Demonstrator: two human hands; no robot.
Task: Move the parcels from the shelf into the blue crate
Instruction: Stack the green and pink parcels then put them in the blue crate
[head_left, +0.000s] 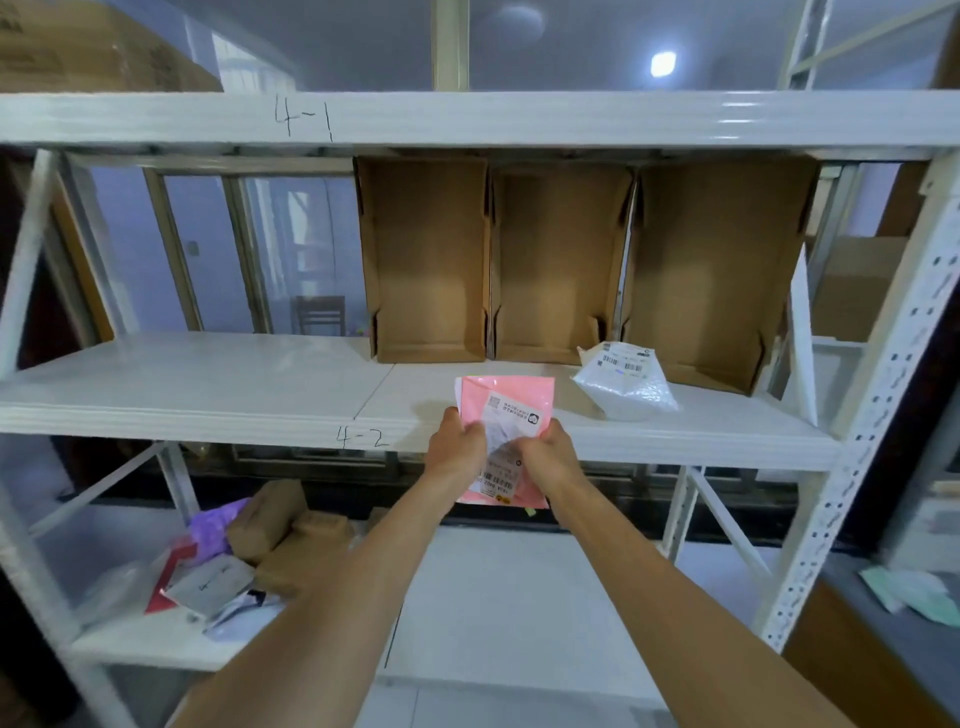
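A flat pink parcel (511, 400) with white shipping labels is held at the front edge of the middle shelf (208, 395), marked 4-2. My left hand (457, 441) grips its left edge and my right hand (548, 454) grips its right edge, so the lower part hangs past the shelf lip. A white bubble-wrap parcel (626, 384) with barcode labels lies on the same shelf to the right, apart from both hands. The blue crate is not in view.
Three open cardboard boxes (431, 260) lie on their sides at the back of the shelf. A pile of parcels and small cartons (244, 551) sits on the lower shelf at left. A white upright post (872, 395) bounds the right side. The top shelf beam (467, 117) is marked 4-1.
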